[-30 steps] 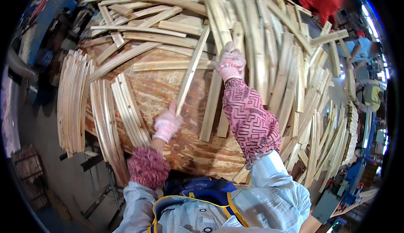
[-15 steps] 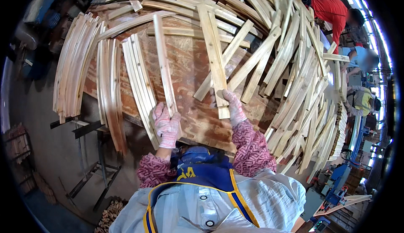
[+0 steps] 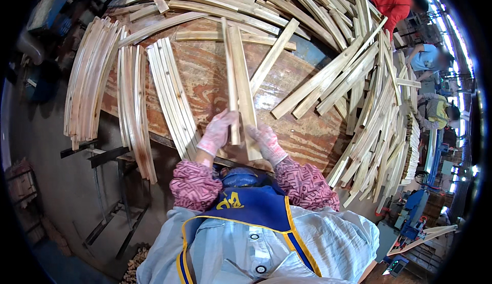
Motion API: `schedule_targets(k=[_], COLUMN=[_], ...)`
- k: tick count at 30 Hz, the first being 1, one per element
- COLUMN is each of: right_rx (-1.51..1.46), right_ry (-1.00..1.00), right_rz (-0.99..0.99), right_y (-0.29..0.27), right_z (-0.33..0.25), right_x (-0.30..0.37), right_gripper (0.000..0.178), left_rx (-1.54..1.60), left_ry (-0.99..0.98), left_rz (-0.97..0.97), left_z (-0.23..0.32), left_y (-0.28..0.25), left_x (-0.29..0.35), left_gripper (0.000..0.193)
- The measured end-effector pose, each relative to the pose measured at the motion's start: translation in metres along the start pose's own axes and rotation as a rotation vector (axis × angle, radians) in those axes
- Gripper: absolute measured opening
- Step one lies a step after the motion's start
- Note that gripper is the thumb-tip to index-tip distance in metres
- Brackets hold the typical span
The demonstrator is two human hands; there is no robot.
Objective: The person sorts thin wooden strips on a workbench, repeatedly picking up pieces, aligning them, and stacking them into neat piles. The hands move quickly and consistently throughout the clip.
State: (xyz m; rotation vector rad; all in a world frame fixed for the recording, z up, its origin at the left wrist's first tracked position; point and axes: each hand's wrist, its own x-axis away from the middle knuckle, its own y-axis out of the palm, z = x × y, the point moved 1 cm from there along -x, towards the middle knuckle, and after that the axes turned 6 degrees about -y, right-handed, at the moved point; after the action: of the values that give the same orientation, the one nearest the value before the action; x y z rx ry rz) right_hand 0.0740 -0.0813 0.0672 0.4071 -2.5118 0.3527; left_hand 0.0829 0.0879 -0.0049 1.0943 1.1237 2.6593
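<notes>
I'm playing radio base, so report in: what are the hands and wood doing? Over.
Left hand holding narrow wooden strip. Right hand holding wider strip beside it. Possibly in the way: slanting strip just to the right.

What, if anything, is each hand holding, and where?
The left hand holds a narrow wooden slat, the right hand a wider wooden slat, each near its body-side end.

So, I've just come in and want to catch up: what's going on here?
A person in gloves is handling wooden strips over a table. The left hand holds a narrow strip near its lower end, and the right hand holds a wider strip beside it. To the left, three groups of strips lie lined up; to the right is a loose, criss-crossed heap.
</notes>
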Motion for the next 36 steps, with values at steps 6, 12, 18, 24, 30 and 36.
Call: schedule_targets(k=[6,12,18,24,30,36], right_rx=[0.208,0.624,0.464,-0.231,-0.396,-0.856], right_ry=[-0.130,0.163,0.150,-0.383,-0.200,0.243], right_rz=[0.395,0.644,0.450,0.233,-0.145,-0.388], right_y=[-0.035,-0.034,-0.051,-0.008,0.044,0.045], right_z=[0.025,-0.036,-0.009,0.045,0.038,0.054], right_x=[-0.029,-0.127,-0.158,-0.054,-0.052,-0.077], right_gripper=[0.062,0.094,0.096,0.065,0.063,0.043], left_rx=[0.257,0.195,0.111,-0.510,-0.988,-1.353], left_ry=[-0.106,-0.061,-0.061,0.170,0.514,0.028], left_rz=[-0.071,-0.009,0.020,0.559,0.994,1.253], left_z=[0.003,-0.005,0.000,0.006,-0.011,-0.035], left_y=[0.009,-0.003,-0.003,-0.013,-0.109,-0.146], left_x=[0.026,0.011,0.021,0.075,0.137,0.179], left_gripper=[0.035,0.047,0.036,0.031,0.040,0.059])
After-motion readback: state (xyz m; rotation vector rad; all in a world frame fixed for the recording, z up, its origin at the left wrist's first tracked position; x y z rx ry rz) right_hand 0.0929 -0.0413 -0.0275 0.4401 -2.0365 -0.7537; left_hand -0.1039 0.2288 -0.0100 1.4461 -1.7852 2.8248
